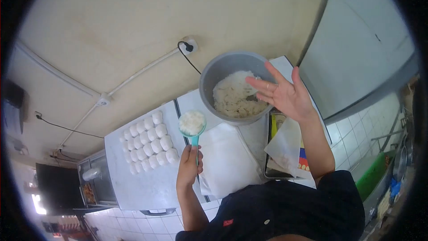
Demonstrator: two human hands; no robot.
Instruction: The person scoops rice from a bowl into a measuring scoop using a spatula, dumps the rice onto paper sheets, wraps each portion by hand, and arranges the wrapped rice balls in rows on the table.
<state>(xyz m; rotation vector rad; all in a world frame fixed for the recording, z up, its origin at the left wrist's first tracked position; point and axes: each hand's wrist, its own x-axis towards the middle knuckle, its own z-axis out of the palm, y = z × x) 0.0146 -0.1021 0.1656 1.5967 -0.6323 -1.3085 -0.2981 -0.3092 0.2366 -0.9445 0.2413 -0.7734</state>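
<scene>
My left hand (190, 164) is wrapped round the handle of a teal scoop (195, 139), whose round cup is heaped with white rice (192, 122). Over the right rim of a large grey pot (209, 78), my right hand (287, 93) is raised with its fingers spread and nothing in them. White rice (238, 98) lies in the pot. To the left of the scoop, several rounded white portions (151, 134) sit in rows on the white surface. Below the pot is a stack of white sheets (227, 156).
Right of the sheets, a dark-edged tray (269, 169) holds papers and a yellow item. A plug (188, 47) with a black cord is in the wall behind the pot. A grey-white panel (361, 40) stands at the right. Glass-sided containers (100, 183) are at the left.
</scene>
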